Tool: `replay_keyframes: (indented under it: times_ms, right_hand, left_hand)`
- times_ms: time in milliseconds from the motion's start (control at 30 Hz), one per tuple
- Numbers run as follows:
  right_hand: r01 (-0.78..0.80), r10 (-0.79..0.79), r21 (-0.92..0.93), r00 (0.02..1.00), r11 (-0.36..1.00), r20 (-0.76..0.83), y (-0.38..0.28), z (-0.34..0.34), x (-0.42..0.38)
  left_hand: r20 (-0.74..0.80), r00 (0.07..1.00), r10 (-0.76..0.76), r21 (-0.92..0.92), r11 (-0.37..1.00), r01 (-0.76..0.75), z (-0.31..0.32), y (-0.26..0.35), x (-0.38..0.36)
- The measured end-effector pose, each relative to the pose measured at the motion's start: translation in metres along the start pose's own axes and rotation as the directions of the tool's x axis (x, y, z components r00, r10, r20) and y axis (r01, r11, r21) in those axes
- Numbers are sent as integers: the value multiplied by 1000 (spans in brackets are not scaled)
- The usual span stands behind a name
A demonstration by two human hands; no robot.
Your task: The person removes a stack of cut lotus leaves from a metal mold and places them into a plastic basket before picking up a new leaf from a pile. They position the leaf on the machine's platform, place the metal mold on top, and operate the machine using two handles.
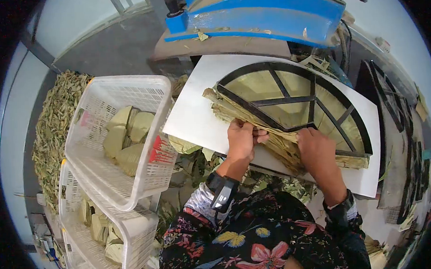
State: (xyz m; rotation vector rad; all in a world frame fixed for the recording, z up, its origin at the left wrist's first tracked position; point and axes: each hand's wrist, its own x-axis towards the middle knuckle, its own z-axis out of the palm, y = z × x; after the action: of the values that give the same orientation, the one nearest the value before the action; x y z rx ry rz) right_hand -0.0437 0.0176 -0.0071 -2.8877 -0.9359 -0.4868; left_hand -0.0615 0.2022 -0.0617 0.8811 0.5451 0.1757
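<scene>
A black metal cutting die (285, 101), fan-shaped with crossbars, rests on a stack of dried leaves (275, 144) on a white board (195, 106). The leaves' ragged edges stick out beyond the near side of the die. My left hand (242, 139) is closed on this overhanging edge, left of the die's corner. To its right, my right hand (317, 153) has its fingers curled over the leaf edge, against the die's near bar. Its fingertips are partly hidden.
Behind the board stands a blue press (263, 14). On the left, a white plastic basket (127, 185) holds cut leaf stacks, above another basket (71, 220) with more. A heap of dried leaves (58, 130) lies beyond. Further black dies (394, 100) stand on the right.
</scene>
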Motion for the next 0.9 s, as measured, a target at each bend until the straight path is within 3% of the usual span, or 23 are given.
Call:
replay_keyframes:
  times_ms: [133, 267, 367, 433, 633, 700, 767, 900]
  right_hand:
    - [56, -56, -56, 998, 997, 9, -1, 7, -1]
    - [57, -57, 14, 998, 998, 40, -7, 3, -5]
    - [64, -68, 58, 995, 996, 78, -17, -7, -11]
    - [59, -64, 40, 990, 997, 126, -22, -10, -15]
    - [105, -102, -50, 992, 993, 68, -20, 6, -22]
    - [111, -108, -40, 992, 993, 71, -17, 6, -19]
    - [120, -117, -36, 990, 992, 74, -11, 8, -16]
    - [58, -59, 10, 995, 998, 84, -7, 11, -15]
  left_hand:
    - [5, 1000, 0, 46, 999, 0, 1, 4, -3]
    - [-16, 1000, -15, 54, 998, 16, -1, 5, -4]
    - [11, 999, -39, 32, 999, 39, -8, 7, -5]
    - [140, 989, -51, -12, 999, 53, -17, 8, -9]
    - [165, 984, -64, 30, 998, 60, -31, -1, -51]
    - [162, 975, -151, 98, 986, 136, -28, -3, -66]
    - [313, 901, -301, 166, 951, 261, -24, -8, -78]
    - [386, 848, -363, 151, 932, 330, -22, -18, -78]
